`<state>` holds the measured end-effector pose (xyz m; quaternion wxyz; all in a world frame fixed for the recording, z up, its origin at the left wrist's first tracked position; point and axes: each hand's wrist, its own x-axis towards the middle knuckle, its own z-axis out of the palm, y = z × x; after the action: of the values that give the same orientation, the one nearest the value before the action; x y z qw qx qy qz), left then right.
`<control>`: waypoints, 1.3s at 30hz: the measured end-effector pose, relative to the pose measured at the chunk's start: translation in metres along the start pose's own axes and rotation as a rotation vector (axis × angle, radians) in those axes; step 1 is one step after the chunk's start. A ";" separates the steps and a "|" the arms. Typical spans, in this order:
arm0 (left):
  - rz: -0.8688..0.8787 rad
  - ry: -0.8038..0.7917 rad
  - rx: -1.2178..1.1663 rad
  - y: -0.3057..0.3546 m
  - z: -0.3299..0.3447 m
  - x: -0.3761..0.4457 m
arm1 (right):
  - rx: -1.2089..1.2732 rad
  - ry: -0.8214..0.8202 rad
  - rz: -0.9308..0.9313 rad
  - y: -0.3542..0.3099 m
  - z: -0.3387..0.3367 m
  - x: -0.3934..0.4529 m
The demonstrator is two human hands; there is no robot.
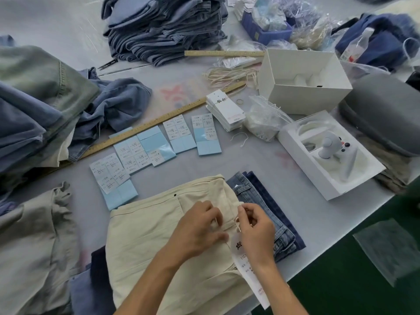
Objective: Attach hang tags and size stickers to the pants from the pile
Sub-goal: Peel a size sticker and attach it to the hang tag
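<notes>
Cream pants [156, 237] lie flat at the table's near edge, on top of folded blue jeans [270, 208]. My left hand [200, 228] rests on the cream waistband with curled fingers pinching at the belt loop. My right hand [256, 230] pinches the white string [238, 214] of a long white hang tag [247, 269] that lies under it. Sheets of size stickers [136, 153] on blue backing are spread in a row further back. A stack of spare hang tags [225, 110] sits beyond them.
Piles of jeans stand at the left [34, 105] and at the back [166, 28]. Two wooden rulers [159, 121], a bundle of strings [229, 75], an open white box [304, 80], a tray holding a white device [329, 153] and a grey case [384, 112] crowd the right.
</notes>
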<state>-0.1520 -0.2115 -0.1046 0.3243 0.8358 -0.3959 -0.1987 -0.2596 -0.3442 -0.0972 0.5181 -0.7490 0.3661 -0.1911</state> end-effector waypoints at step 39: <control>-0.049 -0.068 -0.212 -0.013 -0.005 0.006 | -0.456 -0.220 -0.328 0.000 0.000 -0.019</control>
<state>-0.1390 -0.2080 -0.1103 0.3921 0.7992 -0.3629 -0.2755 -0.2722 -0.3303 -0.0955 0.3355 -0.9113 0.2154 -0.1029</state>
